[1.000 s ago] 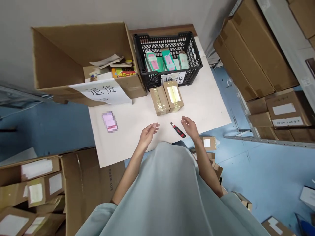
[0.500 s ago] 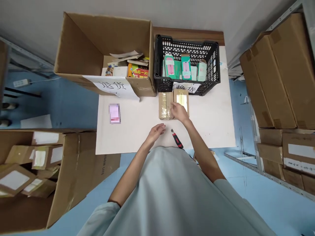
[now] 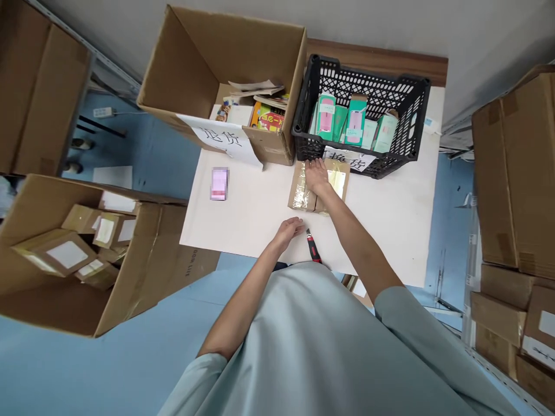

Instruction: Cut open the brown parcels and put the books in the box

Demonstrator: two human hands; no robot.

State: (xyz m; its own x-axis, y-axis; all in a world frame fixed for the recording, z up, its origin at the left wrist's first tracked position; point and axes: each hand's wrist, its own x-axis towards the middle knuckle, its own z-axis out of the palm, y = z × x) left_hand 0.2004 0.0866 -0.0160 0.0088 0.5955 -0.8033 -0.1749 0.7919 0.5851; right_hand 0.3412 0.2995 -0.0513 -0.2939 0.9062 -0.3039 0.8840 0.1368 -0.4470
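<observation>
Two small taped cardboard boxes lie side by side on the white table (image 3: pixel 390 231): a left box (image 3: pixel 300 193) with shiny tape and a right box (image 3: pixel 340 172) with a pale label. My right hand (image 3: pixel 316 175) rests on top where they meet, fingers extended toward the far edge and partly over the left one. Just in front of the boxes, my left hand (image 3: pixel 288 232) hovers over the table with fingers loosely apart, holding nothing. A red and black box cutter (image 3: pixel 313 247) lies beside it, near the table's front edge.
Behind the boxes stands a black plastic crate (image 3: pixel 299 130) with green and pink packages. Left of it is a large open carton (image 3: pixel 273 143) of books. A pixelated pink item (image 3: pixel 219 184) lies at left. On the floor, another carton (image 3: pixel 143 260) holds parcels.
My view has turned and shifted, so the table sits slanted. My right hand has moved forward and come down onto the boxes. My left hand stays near the box cutter.
</observation>
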